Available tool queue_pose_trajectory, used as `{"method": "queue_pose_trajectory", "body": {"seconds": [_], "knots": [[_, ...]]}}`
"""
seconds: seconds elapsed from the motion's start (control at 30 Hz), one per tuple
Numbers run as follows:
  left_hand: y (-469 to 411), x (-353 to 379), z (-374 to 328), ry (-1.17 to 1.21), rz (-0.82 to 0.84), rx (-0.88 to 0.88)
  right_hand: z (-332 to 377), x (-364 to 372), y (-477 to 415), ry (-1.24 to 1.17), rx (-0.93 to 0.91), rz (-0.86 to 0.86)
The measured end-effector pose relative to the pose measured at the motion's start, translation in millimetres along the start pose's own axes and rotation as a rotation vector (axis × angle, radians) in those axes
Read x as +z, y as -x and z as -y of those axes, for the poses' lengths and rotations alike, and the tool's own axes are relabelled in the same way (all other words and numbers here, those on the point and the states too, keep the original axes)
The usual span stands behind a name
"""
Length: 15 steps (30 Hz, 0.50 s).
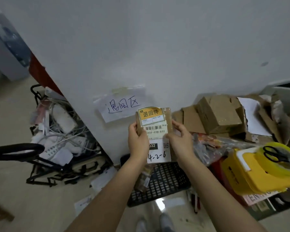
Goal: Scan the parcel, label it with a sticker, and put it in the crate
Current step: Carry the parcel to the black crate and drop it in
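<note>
I hold a small flat brown parcel (167, 118) upright in front of me. It carries a white shipping label with a barcode and handwritten digits. A yellow-and-green sticker (150, 115) sits on its upper part, one top corner curling off. My left hand (138, 139) grips the parcel's left edge. My right hand (180, 138) holds the right edge, thumb on the label. Below the parcel, a black perforated crate (166, 183) stands on the floor with a small packet in it.
A handwritten paper sign (120, 106) is taped to the white wall. A cart of tangled cables (60, 131) stands at the left. Flattened cardboard boxes (219, 114) pile at the right, with a yellow tape dispenser (264, 166) and black scissors (274, 154) nearby. Papers lie on the floor.
</note>
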<state>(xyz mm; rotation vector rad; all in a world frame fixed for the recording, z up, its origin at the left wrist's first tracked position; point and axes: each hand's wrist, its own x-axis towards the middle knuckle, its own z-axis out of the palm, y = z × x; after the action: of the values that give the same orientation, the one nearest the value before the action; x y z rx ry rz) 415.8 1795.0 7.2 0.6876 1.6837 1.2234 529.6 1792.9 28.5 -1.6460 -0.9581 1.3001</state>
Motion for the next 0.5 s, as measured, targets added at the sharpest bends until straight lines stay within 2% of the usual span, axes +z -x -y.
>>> {"method": "queue_pose_trajectory", "body": {"seconds": [0.1, 0.23, 0.3, 0.5], "knots": [[-13, -5, 17, 0.066, 0.011, -0.083, -17, 9, -15, 0.015, 0.060, 0.067], [-40, -7, 76, -0.016, -0.011, -0.148, -61, 20, -35, 0.022, 0.153, 0.110], [-42, -11, 90, -0.046, 0.012, -0.182, -85, 25, -42, 0.017, 0.204, 0.112], [-62, -13, 144, 0.065, 0.027, -0.325, -156, 42, -72, -0.041, 0.332, 0.087]]}}
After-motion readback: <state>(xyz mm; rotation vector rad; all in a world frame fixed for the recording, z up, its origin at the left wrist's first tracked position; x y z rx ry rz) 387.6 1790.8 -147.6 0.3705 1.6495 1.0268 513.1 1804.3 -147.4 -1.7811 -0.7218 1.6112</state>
